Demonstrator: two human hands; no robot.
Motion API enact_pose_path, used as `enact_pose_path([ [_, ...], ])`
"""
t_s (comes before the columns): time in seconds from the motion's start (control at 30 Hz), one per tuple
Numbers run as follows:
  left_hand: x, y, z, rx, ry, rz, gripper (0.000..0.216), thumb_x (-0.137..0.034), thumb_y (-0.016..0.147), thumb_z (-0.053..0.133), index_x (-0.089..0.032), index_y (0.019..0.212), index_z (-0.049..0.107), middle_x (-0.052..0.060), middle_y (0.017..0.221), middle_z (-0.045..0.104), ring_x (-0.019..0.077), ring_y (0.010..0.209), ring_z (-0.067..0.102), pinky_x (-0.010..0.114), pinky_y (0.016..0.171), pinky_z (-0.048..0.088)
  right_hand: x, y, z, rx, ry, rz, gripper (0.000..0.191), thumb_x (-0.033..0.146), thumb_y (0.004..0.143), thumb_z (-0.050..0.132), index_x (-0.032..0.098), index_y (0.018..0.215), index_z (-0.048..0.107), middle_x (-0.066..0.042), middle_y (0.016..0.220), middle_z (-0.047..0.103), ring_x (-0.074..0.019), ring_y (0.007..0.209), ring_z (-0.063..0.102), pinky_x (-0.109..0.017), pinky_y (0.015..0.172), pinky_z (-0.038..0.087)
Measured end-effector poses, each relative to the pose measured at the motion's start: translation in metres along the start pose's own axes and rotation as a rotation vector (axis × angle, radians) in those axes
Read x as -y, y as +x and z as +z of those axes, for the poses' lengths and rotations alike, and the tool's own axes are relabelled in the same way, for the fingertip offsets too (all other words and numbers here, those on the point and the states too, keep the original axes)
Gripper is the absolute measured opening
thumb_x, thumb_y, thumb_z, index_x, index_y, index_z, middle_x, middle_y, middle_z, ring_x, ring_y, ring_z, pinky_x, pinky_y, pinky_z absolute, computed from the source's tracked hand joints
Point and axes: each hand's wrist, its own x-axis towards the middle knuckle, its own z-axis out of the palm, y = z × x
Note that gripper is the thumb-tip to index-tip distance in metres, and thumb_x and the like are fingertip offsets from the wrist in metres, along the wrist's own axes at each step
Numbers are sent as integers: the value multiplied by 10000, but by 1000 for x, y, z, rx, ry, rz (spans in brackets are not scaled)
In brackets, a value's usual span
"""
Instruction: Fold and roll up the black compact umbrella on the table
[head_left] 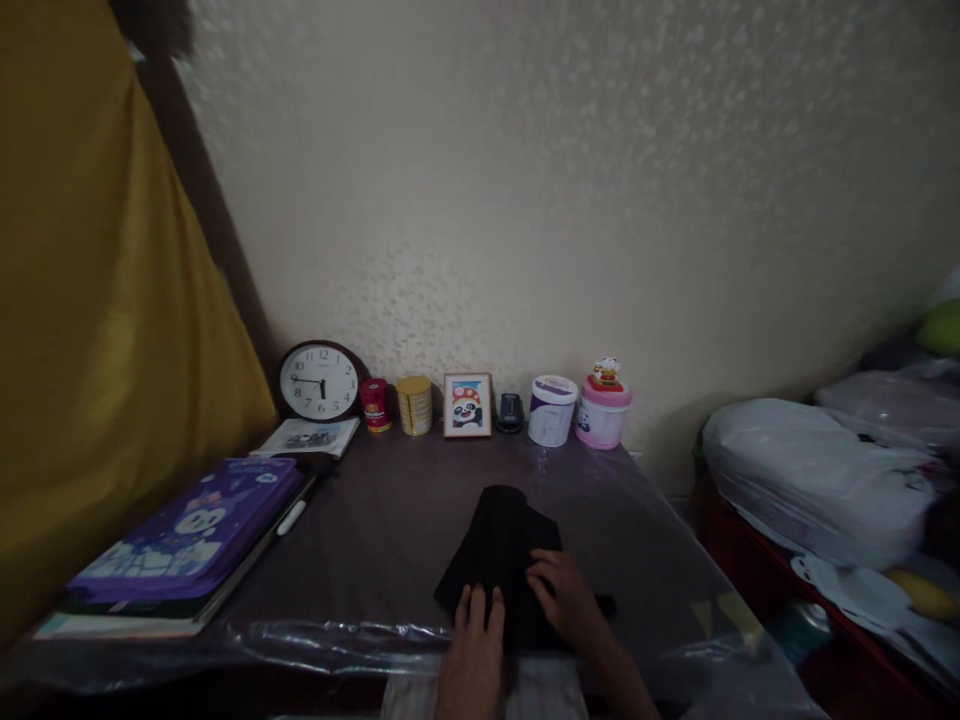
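Observation:
A black cloth [496, 535] lies on the dark table near its front edge, with folds in it and its upper outline uneven. My left hand [472, 645] rests on the cloth's lower left part, fingers stretched out and lying flat. At the cloth's right side, my right hand [561, 595] has bent fingers that pinch the fabric; the exact grip is partly hidden. Just right of that wrist, a small dark object [606, 604] shows on the table, too dim to name.
Clear plastic covers the table [382, 530]. Left lie a purple panda folder [195, 525] on books and a white marker [291, 517]. Along the wall stand a clock [319, 382], several tins, a framed panda picture [467, 405] and a figurine [605, 374]. Bags [810, 470] sit right.

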Motion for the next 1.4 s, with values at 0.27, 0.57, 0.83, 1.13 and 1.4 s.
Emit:
enact_pose_path([
  [0.27, -12, 4, 2, -81, 172, 25, 658, 89, 712, 343, -209, 1292, 431, 97, 1322, 491, 268, 1261, 388, 207, 761, 540, -12, 21, 0, -59, -142, 13, 253, 174, 813, 400, 221, 815, 649, -80, 950, 680, -212, 932, 609, -345, 843, 465],
  [0.57, -20, 4, 11, -159, 278, -11, 635, 82, 726, 390, -247, 1265, 460, 80, 1294, 519, 288, 1238, 418, 215, 667, 572, -53, 39, 9, -137, -84, 308, 290, 222, 793, 374, 194, 886, 647, -129, 924, 684, -249, 916, 628, -375, 822, 452],
  [0.83, -18, 4, 9, -173, 273, 44, 600, 68, 734, 416, -220, 1257, 476, 115, 1276, 526, 311, 1223, 432, 220, 660, 571, -61, 24, -1, -63, 65, 521, 280, 259, 789, 369, 202, 777, 643, -88, 740, 692, -183, 650, 663, -276, 566, 499],
  [1.13, -6, 3, -5, -22, 160, 52, 639, 70, 720, 328, -176, 1302, 419, 117, 1338, 470, 278, 1274, 362, 212, 790, 524, -50, 30, -11, 111, 147, 614, 339, 298, 839, 382, 190, 574, 564, -39, 563, 638, -117, 422, 586, -213, 440, 434],
  [1.4, 8, 5, -19, 24, 121, -8, 726, 103, 676, 307, -198, 1335, 359, 123, 1379, 413, 248, 1279, 368, 269, 881, 480, -26, 38, -15, 181, -89, 615, 228, 347, 795, 485, 170, 777, 627, -122, 789, 685, -221, 676, 660, -311, 605, 465],
])
